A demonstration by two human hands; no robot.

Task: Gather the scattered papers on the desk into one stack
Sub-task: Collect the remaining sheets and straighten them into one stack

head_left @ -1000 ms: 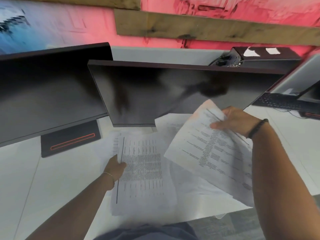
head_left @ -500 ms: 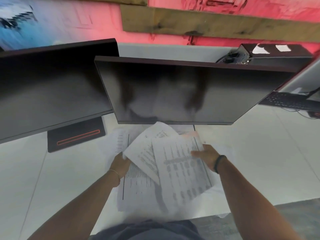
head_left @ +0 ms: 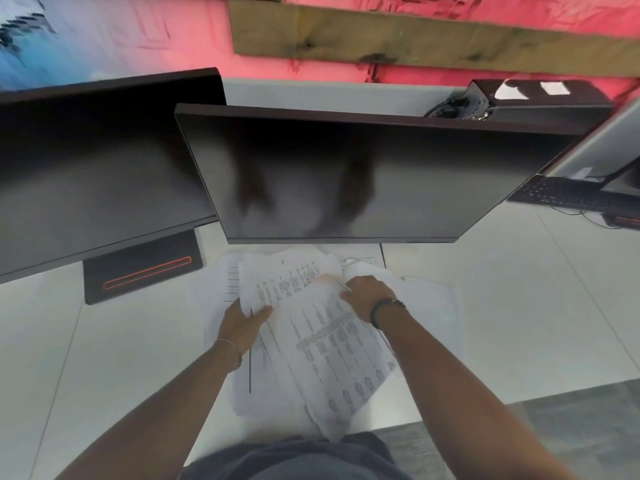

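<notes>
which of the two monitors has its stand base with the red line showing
The left monitor: its stand base shows below the screen. The centre monitor shows no base.

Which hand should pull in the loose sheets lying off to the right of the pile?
The right hand. It rests on the pile's right side, next to the stray sheets on the desk. The left hand grips the papers at their left edge, probably steadying them.

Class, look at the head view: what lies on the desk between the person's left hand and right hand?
Overlapping printed papers span the gap between the left hand and right hand.
</notes>
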